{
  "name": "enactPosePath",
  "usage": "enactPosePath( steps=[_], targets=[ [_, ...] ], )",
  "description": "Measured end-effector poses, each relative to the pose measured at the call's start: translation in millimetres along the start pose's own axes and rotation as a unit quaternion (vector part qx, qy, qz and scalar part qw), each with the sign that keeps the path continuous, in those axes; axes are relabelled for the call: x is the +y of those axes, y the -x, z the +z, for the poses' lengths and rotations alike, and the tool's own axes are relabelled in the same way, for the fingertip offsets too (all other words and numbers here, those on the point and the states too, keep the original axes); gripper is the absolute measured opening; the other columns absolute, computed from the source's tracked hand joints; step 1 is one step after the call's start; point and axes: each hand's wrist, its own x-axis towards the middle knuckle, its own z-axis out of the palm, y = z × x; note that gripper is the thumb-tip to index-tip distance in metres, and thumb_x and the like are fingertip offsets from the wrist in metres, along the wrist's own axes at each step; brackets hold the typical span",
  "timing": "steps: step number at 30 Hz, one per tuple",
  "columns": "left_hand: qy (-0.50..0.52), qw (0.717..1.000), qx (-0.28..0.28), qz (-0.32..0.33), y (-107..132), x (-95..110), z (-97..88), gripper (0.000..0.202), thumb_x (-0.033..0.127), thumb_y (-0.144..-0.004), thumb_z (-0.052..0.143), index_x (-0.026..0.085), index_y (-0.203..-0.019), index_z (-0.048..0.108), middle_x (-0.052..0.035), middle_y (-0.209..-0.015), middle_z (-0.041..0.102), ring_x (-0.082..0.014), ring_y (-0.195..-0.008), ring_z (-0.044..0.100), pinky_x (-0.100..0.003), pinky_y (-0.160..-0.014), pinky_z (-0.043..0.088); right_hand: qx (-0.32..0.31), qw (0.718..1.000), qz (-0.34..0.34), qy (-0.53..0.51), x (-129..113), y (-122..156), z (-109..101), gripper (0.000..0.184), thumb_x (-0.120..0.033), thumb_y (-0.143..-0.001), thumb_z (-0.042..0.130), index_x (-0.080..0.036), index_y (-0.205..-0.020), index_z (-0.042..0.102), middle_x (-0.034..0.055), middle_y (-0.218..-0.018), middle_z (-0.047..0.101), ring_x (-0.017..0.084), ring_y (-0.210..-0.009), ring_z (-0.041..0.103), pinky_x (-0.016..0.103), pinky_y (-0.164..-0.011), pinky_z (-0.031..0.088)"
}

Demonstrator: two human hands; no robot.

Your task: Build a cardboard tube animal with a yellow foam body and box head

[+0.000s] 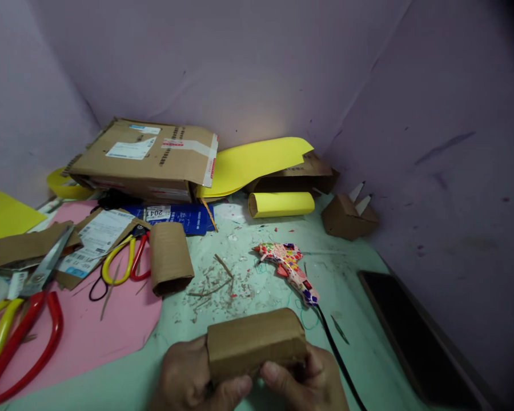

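Observation:
Between my two hands is a brown cardboard tube (pixel 257 342) with rounded edges, lying sideways just above the table's near edge. My left hand (pixel 188 371) grips its left end, the thumb along the lower side. At the right end my right hand (pixel 308 374) is closed on it, its thumb pressed near the lower middle. The fingers behind the tube are hidden. Beyond it lies a floral-patterned glue gun (pixel 286 265), its orange nozzle facing left. A second cardboard tube (pixel 171 257) stands to the left, partly on pink paper (pixel 124 337).
At left lie large red-handled scissors (pixel 29 337), yellow-handled scissors (pixel 120 260) and cardboard scraps (pixel 29 245). A carton (pixel 141 154), yellow sheets (pixel 257 162) and a yellow-covered tube (pixel 282 204) sit at the back. On the right are a small cardboard box (pixel 349 220), a black phone (pixel 411 337) and the black cord (pixel 338 357).

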Motion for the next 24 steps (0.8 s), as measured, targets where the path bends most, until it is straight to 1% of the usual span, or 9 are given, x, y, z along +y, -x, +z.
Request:
enactPosePath(
  steps=[2, 6, 9, 13, 16, 18, 20, 21, 24],
  targets=[
    [0.007, 0.999, 0.017, -0.039, -1, 3, -0.2, 0.015, 0.034, -0.071, 0.064, 0.025, -0.067, 0.075, 0.0000, -0.057, 0.067, -0.0159, -0.052, 0.060, -0.023, -0.052, 0.044, -0.002, 1.000, -0.001, -0.007, -6, -3, 1, 0.038, -0.048, -0.054, 0.080, -0.014, -0.068, 0.073, 0.0036, -0.057, 0.066, 0.017, -0.053, 0.055, 0.026, -0.052, 0.043],
    [0.138, 0.981, -0.001, -0.139, -10, 8, -7.4, 0.023, 0.040, -0.069, 0.066, 0.023, -0.081, 0.077, -0.0025, -0.070, 0.073, -0.0219, -0.068, 0.067, -0.027, -0.063, 0.053, -0.028, 0.999, 0.046, 0.000, -11, -12, -3, 0.038, -0.050, -0.059, 0.077, -0.014, -0.060, 0.065, -0.0027, -0.048, 0.051, 0.009, -0.042, 0.038, 0.021, -0.042, 0.031],
    [0.160, 0.972, -0.007, -0.169, -16, 8, -10.6, 0.028, 0.040, -0.064, 0.070, 0.019, -0.082, 0.077, -0.0058, -0.076, 0.075, -0.0260, -0.073, 0.069, -0.031, -0.064, 0.055, -0.008, 1.000, 0.009, 0.010, -9, -14, -5, 0.044, -0.053, -0.060, 0.075, -0.015, -0.052, 0.055, -0.0039, -0.049, 0.043, 0.009, -0.048, 0.034, 0.021, -0.046, 0.027],
    [0.139, 0.969, 0.028, -0.204, -15, 6, -9.7, 0.029, 0.037, -0.061, 0.073, 0.017, -0.082, 0.076, -0.0060, -0.078, 0.076, -0.0258, -0.075, 0.069, -0.031, -0.066, 0.055, 0.016, 0.999, -0.020, 0.033, -12, -11, -4, 0.042, -0.050, -0.066, 0.071, -0.016, -0.052, 0.050, -0.0048, -0.051, 0.038, 0.010, -0.052, 0.030, 0.022, -0.050, 0.024],
    [0.135, 0.968, 0.038, -0.207, -10, 6, -8.8, 0.030, 0.038, -0.063, 0.072, 0.017, -0.085, 0.075, -0.0054, -0.080, 0.076, -0.0239, -0.077, 0.069, -0.030, -0.070, 0.055, -0.055, 0.997, -0.019, 0.043, -22, -12, -1, 0.035, -0.045, -0.066, 0.071, -0.015, -0.056, 0.055, -0.0036, -0.053, 0.042, 0.010, -0.054, 0.034, 0.023, -0.052, 0.026],
    [0.123, 0.972, 0.067, -0.187, -8, 8, -7.0, 0.028, 0.039, -0.065, 0.071, 0.017, -0.082, 0.075, -0.0045, -0.076, 0.075, -0.0229, -0.073, 0.068, -0.029, -0.067, 0.054, -0.129, 0.991, 0.007, 0.043, -27, -14, 1, 0.031, -0.041, -0.063, 0.073, -0.014, -0.058, 0.059, -0.0026, -0.056, 0.044, 0.011, -0.055, 0.036, 0.023, -0.052, 0.028],
    [0.095, 0.976, 0.101, -0.167, -6, 11, -4.6, 0.026, 0.039, -0.065, 0.071, 0.017, -0.077, 0.075, -0.0037, -0.069, 0.073, -0.0221, -0.067, 0.067, -0.028, -0.062, 0.053, -0.167, 0.984, 0.035, 0.042, -28, -16, 3, 0.031, -0.040, -0.061, 0.074, -0.014, -0.055, 0.058, -0.0032, -0.053, 0.042, 0.009, -0.052, 0.032, 0.022, -0.049, 0.025],
    [0.083, 0.978, 0.111, -0.158, -6, 12, -3.7, 0.025, 0.039, -0.065, 0.070, 0.017, -0.075, 0.074, -0.0035, -0.066, 0.072, -0.0218, -0.065, 0.066, -0.027, -0.060, 0.053, -0.161, 0.985, 0.041, 0.041, -28, -17, 3, 0.033, -0.041, -0.062, 0.073, -0.014, -0.052, 0.056, -0.0038, -0.051, 0.040, 0.009, -0.051, 0.029, 0.022, -0.048, 0.024],
    [0.086, 0.980, 0.088, -0.156, -8, 11, -4.4, 0.028, 0.041, -0.065, 0.070, 0.016, -0.076, 0.074, -0.0043, -0.067, 0.072, -0.0213, -0.064, 0.065, -0.028, -0.060, 0.052, -0.096, 0.994, 0.019, 0.039, -26, -17, 6, 0.033, -0.043, -0.062, 0.069, -0.015, -0.051, 0.055, -0.0045, -0.050, 0.036, 0.008, -0.049, 0.026, 0.023, -0.046, 0.022]
  ],
)
